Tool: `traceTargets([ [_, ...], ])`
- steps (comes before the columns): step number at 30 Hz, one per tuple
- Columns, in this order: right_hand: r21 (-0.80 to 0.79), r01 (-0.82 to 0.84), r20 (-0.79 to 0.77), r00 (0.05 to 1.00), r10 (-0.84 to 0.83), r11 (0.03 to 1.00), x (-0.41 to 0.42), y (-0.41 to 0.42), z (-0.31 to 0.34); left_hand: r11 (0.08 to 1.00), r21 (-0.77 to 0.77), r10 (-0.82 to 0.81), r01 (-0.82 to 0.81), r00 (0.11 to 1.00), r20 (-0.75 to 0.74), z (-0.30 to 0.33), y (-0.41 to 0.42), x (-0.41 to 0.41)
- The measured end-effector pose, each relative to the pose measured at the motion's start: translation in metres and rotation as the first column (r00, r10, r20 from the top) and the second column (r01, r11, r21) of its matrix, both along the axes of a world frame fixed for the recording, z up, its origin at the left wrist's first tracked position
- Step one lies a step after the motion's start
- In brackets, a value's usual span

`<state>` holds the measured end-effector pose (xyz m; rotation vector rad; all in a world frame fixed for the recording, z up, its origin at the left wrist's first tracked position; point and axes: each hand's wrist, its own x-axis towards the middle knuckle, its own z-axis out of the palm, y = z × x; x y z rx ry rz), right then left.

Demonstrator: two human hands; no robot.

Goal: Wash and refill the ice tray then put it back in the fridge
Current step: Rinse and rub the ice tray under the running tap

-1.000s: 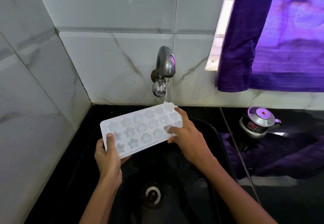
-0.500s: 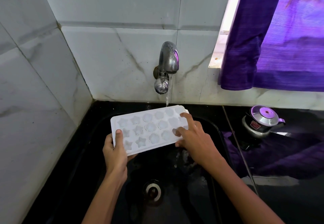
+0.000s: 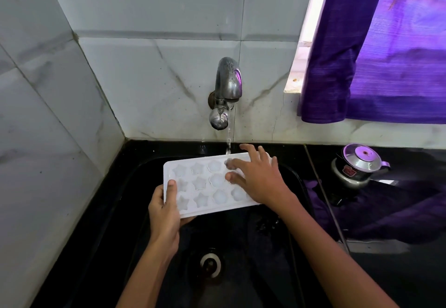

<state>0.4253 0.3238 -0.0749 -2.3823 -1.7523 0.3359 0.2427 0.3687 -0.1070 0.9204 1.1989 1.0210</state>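
Head view: left hand [image 3: 164, 207] gripping white plastic ice tray [image 3: 205, 184] near-left end; right hand [image 3: 257, 175] spread flat, rubbing far-right cavities under running steel tap [image 3: 225, 93]. Judging: washing ongoing; refilling, fridge remaining.

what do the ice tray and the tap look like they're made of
The ice tray looks like white plastic, matte and slightly translucent at its moulded star and flower cups. The tap looks like chromed or steel metal, glossy but dulled: it mirrors the purple curtain and shows spotting.
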Motion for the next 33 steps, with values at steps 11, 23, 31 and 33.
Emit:
traceTargets([
  [11, 0.046, -0.004, 0.081, 0.997, 0.0, 0.999, -0.004, 0.006, -0.005, 1.0, 0.013, -0.007, 0.007, 1.0, 0.002, -0.001, 0.0, 0.0],
  [23, 0.021, -0.009, 0.096, 0.995, 0.007, 1.0, -0.005, 0.007, 0.009, 1.0, 0.013, -0.023, 0.023, 1.0, -0.005, -0.004, 0.003, -0.003],
  [31, 0.15, 0.047, 0.039, 0.998, -0.053, 0.988, -0.004, 0.007, 0.015, 1.0, 0.014, -0.006, 0.005, 1.0, 0.015, -0.004, 0.004, -0.005],
  [33, 0.06, 0.013, 0.066, 0.998, -0.017, 0.998, -0.005, 0.009, 0.015, 1.0, 0.014, -0.011, 0.011, 1.0, 0.019, -0.003, 0.005, -0.004],
])
